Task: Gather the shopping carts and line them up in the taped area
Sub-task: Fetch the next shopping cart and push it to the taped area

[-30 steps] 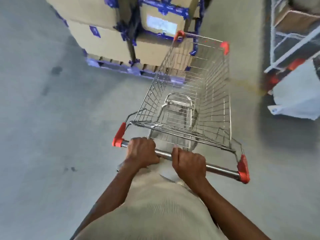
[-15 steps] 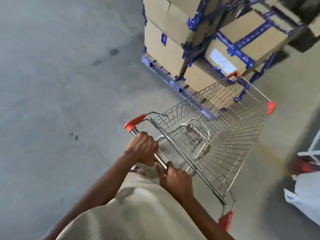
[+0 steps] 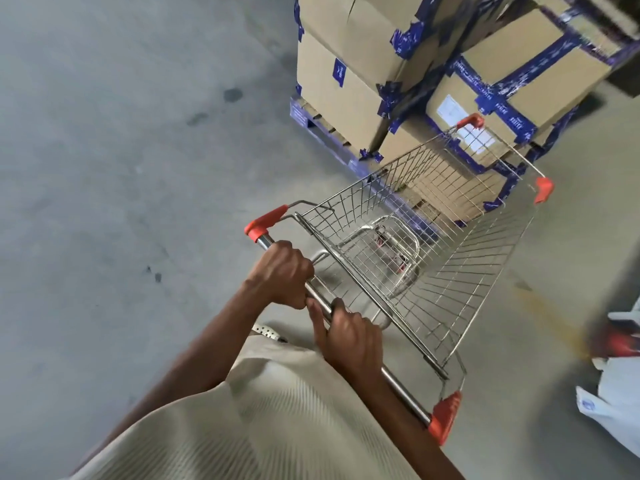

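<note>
shopping cart (image 3: 426,244) | wire basket, orange corner caps | upright on concrete floor | angled toward upper right

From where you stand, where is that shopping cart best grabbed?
Grip the handle bar at the rear of the shopping cart, between its orange end caps, from behind. It is round and spans the width; the left hand and right hand wrap it.
</note>
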A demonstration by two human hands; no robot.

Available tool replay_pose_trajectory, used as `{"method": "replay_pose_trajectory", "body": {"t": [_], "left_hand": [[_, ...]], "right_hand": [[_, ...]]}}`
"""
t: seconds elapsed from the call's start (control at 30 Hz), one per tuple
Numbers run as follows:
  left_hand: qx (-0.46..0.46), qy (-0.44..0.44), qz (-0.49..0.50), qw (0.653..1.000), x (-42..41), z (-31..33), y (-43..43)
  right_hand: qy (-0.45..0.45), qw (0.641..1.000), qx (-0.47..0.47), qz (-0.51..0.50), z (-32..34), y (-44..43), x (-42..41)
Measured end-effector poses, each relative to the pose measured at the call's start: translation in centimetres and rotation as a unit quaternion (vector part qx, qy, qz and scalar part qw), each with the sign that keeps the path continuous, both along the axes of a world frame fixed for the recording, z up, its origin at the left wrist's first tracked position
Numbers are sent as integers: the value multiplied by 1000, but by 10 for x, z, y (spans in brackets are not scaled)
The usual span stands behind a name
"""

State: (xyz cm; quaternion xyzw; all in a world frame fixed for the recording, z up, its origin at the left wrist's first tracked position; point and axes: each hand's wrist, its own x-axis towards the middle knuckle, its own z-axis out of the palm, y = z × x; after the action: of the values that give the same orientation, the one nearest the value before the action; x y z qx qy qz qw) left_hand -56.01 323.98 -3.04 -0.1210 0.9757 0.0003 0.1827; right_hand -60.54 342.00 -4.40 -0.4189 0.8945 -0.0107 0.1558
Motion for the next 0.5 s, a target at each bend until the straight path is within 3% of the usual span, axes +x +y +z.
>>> {"method": "replay_pose_trajectory", "body": {"t": [0.33, 0.5], "left_hand": [[28, 160, 131, 978, 5, -17, -65], [10, 133, 204, 970, 10, -23, -96]], "right_hand": [[-76, 992, -12, 103, 2, -82, -42], [-137, 977, -15, 163, -3, -130, -65]]}}
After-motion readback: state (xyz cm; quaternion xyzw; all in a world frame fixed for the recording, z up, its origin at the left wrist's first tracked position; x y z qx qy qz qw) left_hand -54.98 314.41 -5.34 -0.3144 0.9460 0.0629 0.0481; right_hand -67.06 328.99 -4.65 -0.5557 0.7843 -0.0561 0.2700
